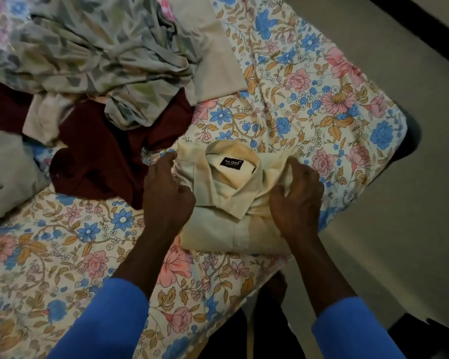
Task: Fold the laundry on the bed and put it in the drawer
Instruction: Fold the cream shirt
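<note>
Far left on the bed [322, 104]: grey buttoned garment [3, 174], then maroon cloth [101, 161] under a patterned grey heap [88, 53]. Grips the folded cream shirt [226, 198] at its left edge with the left hand [166, 195], fingers curled into the fabric. Grips the right edge with the right hand [296, 200], fingers likewise curled. Holds the shirt on the floral sheet near the bed's right corner, collar label up.

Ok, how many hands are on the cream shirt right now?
2: the left hand grips the left edge of the cream shirt, the right hand grips its right side. Neither is hidden.
</note>
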Available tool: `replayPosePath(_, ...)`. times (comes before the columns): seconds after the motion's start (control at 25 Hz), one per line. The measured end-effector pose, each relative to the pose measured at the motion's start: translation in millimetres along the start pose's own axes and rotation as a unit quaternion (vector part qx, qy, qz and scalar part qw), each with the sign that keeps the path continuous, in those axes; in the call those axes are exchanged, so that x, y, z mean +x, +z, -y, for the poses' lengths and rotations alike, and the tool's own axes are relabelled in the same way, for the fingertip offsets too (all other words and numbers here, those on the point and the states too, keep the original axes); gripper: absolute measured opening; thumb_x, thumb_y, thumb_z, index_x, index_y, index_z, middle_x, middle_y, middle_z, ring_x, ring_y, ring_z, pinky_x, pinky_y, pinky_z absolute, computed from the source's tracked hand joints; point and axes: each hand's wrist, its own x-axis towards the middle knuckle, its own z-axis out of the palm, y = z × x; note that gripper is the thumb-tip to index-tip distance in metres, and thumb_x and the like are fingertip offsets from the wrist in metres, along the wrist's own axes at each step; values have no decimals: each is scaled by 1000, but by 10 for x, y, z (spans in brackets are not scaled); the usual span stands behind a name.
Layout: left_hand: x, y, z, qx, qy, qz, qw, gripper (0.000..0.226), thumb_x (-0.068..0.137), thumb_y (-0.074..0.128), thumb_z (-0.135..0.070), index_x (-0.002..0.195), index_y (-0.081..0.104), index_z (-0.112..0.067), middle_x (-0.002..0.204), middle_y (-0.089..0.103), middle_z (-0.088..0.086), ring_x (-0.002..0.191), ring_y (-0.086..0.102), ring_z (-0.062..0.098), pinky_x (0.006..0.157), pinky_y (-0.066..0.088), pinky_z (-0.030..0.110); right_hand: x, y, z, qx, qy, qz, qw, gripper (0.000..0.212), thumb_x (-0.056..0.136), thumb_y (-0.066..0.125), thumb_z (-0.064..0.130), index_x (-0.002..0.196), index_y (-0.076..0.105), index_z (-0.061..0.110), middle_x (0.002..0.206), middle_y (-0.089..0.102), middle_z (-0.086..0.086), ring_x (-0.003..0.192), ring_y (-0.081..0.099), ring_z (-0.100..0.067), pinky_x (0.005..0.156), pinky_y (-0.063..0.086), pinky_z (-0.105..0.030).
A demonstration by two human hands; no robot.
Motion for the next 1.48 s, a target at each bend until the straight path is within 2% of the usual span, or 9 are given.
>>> replayPosePath(0.16, 329, 56, 62, 79, 99, 82, 988, 56, 81, 65, -36, 135, 60, -21, 134, 58, 10, 126, 53, 33, 106, 44, 49, 404, -83, -80, -161, -199, 26, 966, 22, 97, 64, 30, 115, 73, 22, 125, 64, -5, 122, 48, -30, 98, 39, -45)
replayPosePath(0.32, 600, 47, -47, 112, 133, 42, 984, 15, 87, 74, -24, 101, 71, -20, 120, 59, 11, 116, 53, 34, 95, 44, 42, 963, -297, -65, -170, -96, 7, 981, 26, 102, 56, 35, 108, 76, 20, 113, 67, -11, 112, 55, -35, 97, 42, -48)
replayPosePath(0.48, 824, -38, -63, 87, 134, 102, 982, 52, 74, 57, -33, 125, 64, -22, 131, 57, 7, 125, 50, 32, 101, 43, 44, 1034, -252, -135, -107, -27, 9, 994, 35, 97, 51, 39, 111, 75, 19, 112, 71, -11, 108, 64, -36, 95, 52, -53)
replayPosePath(0.64, 1116, 32, -53, 141, 170, 125, 967, 18, 91, 70, -35, 104, 72, -22, 116, 65, 5, 112, 60, 27, 90, 50, 41, 976, -148, -133, -16, -69, 27, 997, 33, 94, 60, 43, 105, 78, 18, 107, 72, -7, 101, 66, -29, 88, 56, -48)
replayPosePath(0.84, 969, 61, -179, -58, -44, -81, 994, 18, 103, 55, -37, 103, 60, -20, 108, 65, 2, 104, 61, 21, 83, 38, 27, 887, -24, -66, 82, 89, -83, 989, 32, 103, 48, 48, 114, 63, 22, 120, 58, -6, 107, 59, -23, 84, 46, -34)
replayPosePath(1.08, 595, 448, -143, 31, -63, -19, 997, 32, 104, 55, -41, 118, 59, -13, 130, 55, 16, 122, 51, 35, 92, 36, 36, 808, 120, -92, -29, 20, -77, 996, 46, 108, 39, 50, 105, 66, 14, 105, 60, -8, 97, 59, -26, 80, 51, -41)
replayPosePath(1.24, 656, 327, -246, -111, -148, -78, 980, 37, 105, 54, -45, 118, 55, -10, 114, 62, 7, 102, 56, 22, 81, 33, 26, 940, -100, -60, 69, 191, -88, 975, 67, 105, 29, 64, 118, 66, 10, 116, 67, -13, 109, 65, -32, 86, 49, -38)
replayPosePath(1.36, 338, 211, -199, -132, -227, 30, 964, 55, 92, 70, -51, 129, 54, -15, 118, 62, -1, 104, 57, 20, 88, 44, 33, 508, -149, -60, 132, 243, 65, 959, 72, 89, 60, 74, 120, 64, 9, 117, 67, -6, 111, 63, -30, 93, 53, -42)
replayPosePath(1.48, 122, 191, -54, -231, -289, 148, 917, 74, 72, 87, -39, 133, 54, -14, 124, 66, 1, 110, 64, 24, 99, 54, 47, 259, -106, -91, 230, 256, 133, 929, 71, 85, 80, 52, 137, 58, 9, 130, 64, -7, 111, 60, -25, 94, 51, -38)
